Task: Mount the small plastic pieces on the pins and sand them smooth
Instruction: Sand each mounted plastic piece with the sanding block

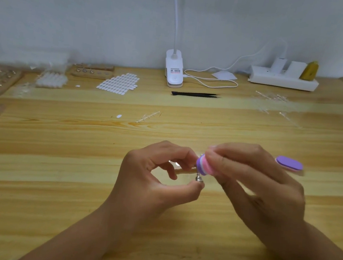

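Two bare forearms reach in from the lower edge, and the hands meet just above the bench (60, 161). The left hand (158, 174) pinches a pin (199, 179) by its silver base, thumb below and curled fingers above. The right hand (261, 179) grips a small sanding block (203, 166), layered purple, white and pink, with its end against the top of the pin. Whatever sits on the pin's tip is hidden behind the block and the fingers, so I cannot tell whether a plastic piece is mounted there.

Just right of the right hand, a second purple block (289, 163) lies flat on the wood. Further back, a loose white oval piece (119, 116) and a clear sprue (148, 117) rest near mid-bench. Behind them lie black tweezers (195, 94) and a sheet of white oval pieces (118, 83). Left of the sheet stands a wooden holder (92, 72) carrying upright pins. Against the wall sit a white clip lamp (173, 71) and a power strip (282, 80).
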The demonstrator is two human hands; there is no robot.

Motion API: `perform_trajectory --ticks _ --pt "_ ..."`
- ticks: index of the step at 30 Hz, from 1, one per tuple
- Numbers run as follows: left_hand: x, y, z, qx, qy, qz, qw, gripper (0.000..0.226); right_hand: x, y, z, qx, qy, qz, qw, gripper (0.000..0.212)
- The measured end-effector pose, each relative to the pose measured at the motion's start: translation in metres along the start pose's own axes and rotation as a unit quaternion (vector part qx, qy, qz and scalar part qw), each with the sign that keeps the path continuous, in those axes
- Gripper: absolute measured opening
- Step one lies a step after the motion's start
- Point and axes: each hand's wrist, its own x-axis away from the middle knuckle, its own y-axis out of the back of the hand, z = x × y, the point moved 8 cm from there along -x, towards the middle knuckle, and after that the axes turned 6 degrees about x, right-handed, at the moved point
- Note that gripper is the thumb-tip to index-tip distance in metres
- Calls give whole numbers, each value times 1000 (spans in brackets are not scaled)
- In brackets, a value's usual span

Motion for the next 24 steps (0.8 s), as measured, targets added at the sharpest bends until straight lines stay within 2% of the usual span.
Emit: perform_trajectory --ticks 3,6,11,15,18,21,24 --pt "0 0 2 2 12 -4 1000 24 2 -6 -4 27 15 34 999 25" --pt "-1 0 7 15 36 -11 999 22 0 -4 -8 24 2 19 1000 24" --pt "-1 0 2 13 12 -1 1000 22 2 -7 -3 37 34 35 998 28" --pt "0 -1 5 43 25 -3 999 21 -5 3 -16 36 -13 -11 999 22" --pt "1 -3 6 65 31 7 997 22 -3 2 -1 -2 16 -16 1000 24" --pt "1 -4 8 117 48 20 992 21 -3 0 -4 32 22 1 999 25" --pt "0 -5 13 172 66 18 983 24 -5 8 -9 42 -12 -35 998 26"
